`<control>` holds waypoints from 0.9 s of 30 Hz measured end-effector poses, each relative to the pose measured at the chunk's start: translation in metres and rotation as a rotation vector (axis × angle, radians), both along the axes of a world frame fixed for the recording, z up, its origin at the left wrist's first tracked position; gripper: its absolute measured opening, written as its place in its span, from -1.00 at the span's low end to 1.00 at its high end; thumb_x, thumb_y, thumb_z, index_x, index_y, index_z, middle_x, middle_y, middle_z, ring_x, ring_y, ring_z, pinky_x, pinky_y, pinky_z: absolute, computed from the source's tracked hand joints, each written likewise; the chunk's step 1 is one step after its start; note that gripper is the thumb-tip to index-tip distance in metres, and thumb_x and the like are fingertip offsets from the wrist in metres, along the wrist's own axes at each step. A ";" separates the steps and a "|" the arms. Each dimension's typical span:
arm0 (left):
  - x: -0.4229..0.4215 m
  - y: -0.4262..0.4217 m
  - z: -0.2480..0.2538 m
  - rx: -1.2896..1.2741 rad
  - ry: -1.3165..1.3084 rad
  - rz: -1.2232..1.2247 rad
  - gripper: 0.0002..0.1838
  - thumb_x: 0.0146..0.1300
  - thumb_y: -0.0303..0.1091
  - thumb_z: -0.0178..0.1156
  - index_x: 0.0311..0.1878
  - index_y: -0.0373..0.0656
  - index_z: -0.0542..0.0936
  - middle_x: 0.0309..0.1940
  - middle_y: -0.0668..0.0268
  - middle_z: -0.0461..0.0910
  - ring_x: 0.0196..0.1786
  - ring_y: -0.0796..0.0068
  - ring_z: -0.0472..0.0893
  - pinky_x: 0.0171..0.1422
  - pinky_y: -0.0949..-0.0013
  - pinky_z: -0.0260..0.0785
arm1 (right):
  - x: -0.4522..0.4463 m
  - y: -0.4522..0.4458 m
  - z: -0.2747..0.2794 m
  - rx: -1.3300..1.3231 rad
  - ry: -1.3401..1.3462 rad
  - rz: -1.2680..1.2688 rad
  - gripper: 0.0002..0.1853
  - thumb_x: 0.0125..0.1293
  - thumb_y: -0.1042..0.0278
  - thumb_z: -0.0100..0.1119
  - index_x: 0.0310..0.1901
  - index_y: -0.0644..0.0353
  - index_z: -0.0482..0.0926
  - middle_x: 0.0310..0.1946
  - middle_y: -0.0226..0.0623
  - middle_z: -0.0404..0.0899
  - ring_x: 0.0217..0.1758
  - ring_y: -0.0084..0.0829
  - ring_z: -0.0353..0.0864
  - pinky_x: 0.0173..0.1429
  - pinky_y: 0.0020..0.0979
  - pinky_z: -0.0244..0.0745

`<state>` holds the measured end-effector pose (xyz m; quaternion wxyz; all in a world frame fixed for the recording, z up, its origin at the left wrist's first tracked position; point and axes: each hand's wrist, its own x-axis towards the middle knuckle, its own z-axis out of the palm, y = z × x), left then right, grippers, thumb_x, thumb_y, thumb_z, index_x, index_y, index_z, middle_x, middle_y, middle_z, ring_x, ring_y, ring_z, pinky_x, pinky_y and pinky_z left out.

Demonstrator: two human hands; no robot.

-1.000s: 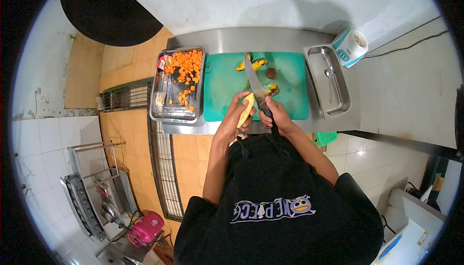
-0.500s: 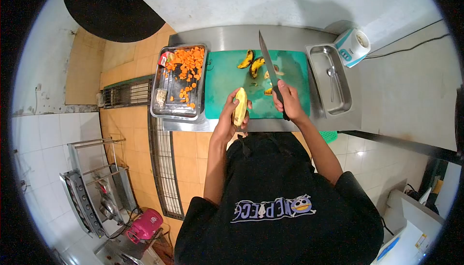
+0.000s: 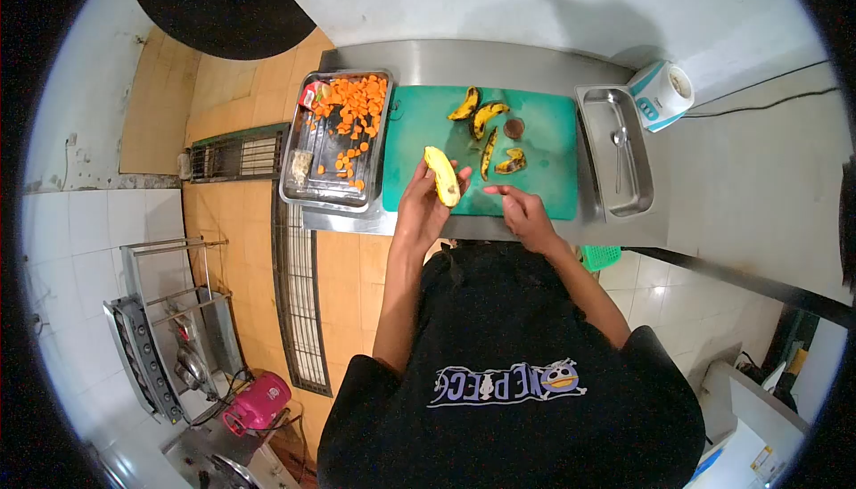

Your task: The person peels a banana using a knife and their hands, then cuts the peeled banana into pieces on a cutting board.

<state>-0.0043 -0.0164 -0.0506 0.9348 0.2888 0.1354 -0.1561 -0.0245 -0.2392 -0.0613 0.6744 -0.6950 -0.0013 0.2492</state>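
My left hand (image 3: 426, 199) is wrapped round a pale yellow peeled banana (image 3: 441, 175) with a dark spot near its lower end. It is held upright over the front edge of the green cutting board (image 3: 546, 181). My right hand (image 3: 528, 219) is just to the right, its fingers curled and one finger pointing left toward the banana. I cannot make out the knife or anything else in that hand. Blackened banana peels (image 3: 490, 120) lie on the board beyond both hands, with another curved peel (image 3: 511, 162) closer and a small round brown thing (image 3: 514, 127) nearby.
Left of the board, a metal tray (image 3: 290, 181) holds cut carrots (image 3: 357, 97) and small packets. A steel basin (image 3: 637, 195) with a spoon (image 3: 619, 146) is on the right, beside a paper towel roll (image 3: 660, 97). A wall rises behind the steel counter (image 3: 428, 59).
The knife that stood upright in my right hand is out of sight. That hand has lowered slightly, one finger stretched left. The banana in my left hand has tilted, its top leaning left.
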 end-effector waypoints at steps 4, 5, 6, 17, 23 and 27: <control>0.000 -0.009 0.018 -0.036 0.006 -0.007 -0.54 0.60 -0.25 -0.05 0.46 -0.19 0.26 0.25 0.05 0.49 0.30 0.03 0.55 0.44 0.02 0.45 | -0.007 0.000 0.027 -0.338 -0.591 0.052 -0.43 0.40 -0.04 0.20 0.32 0.10 0.53 -0.45 -0.09 0.65 -0.49 -0.12 0.65 -0.32 -0.23 0.54; -0.001 -0.012 0.024 -0.036 0.008 -0.010 -0.54 0.60 -0.25 -0.05 0.46 -0.19 0.26 0.25 0.05 0.49 0.30 0.03 0.55 0.44 0.02 0.45 | -0.008 -0.002 0.031 -0.401 -0.629 0.090 -0.38 0.34 -0.05 0.26 0.35 0.06 0.52 -0.34 -0.02 0.69 -0.41 -0.01 0.71 -0.25 -0.17 0.60; -0.003 -0.014 0.030 -0.029 0.003 -0.007 -0.56 0.61 -0.28 -0.06 0.45 -0.20 0.27 0.25 0.05 0.50 0.27 0.10 0.58 0.40 0.08 0.48 | -0.008 -0.004 0.036 -0.403 -0.627 0.088 -0.38 0.34 -0.05 0.26 0.35 0.06 0.52 -0.34 -0.02 0.69 -0.41 -0.01 0.71 -0.25 -0.17 0.60; -0.020 -0.015 0.064 0.031 -0.034 -0.084 -0.49 0.59 -0.28 0.01 0.51 -0.20 0.26 0.35 0.09 0.49 0.25 0.36 0.60 0.24 0.27 0.56 | -0.006 -0.013 0.082 -0.384 -1.008 0.207 -0.29 0.22 0.04 0.39 0.40 0.07 0.50 -0.28 -0.12 0.76 -0.37 -0.15 0.76 -0.28 -0.23 0.66; -0.023 -0.020 0.077 0.069 -0.014 0.007 -0.42 0.52 -0.40 0.15 0.52 -0.19 0.25 0.10 0.18 0.64 0.00 0.46 0.69 0.00 0.40 0.61 | 0.000 -0.012 0.094 -0.314 -1.077 0.174 -0.32 0.21 0.08 0.37 0.38 0.07 0.52 -0.26 -0.13 0.77 -0.39 -0.17 0.75 -0.29 -0.21 0.66; -0.024 -0.019 0.085 0.098 -0.051 -0.010 -0.40 0.52 -0.44 0.14 0.55 -0.17 0.21 0.14 0.17 0.61 0.04 0.44 0.67 0.02 0.35 0.63 | -0.001 -0.016 0.104 -0.360 -1.044 0.220 -0.33 0.22 0.06 0.34 0.37 0.06 0.53 -0.23 -0.12 0.77 -0.37 -0.18 0.77 -0.28 -0.22 0.67</control>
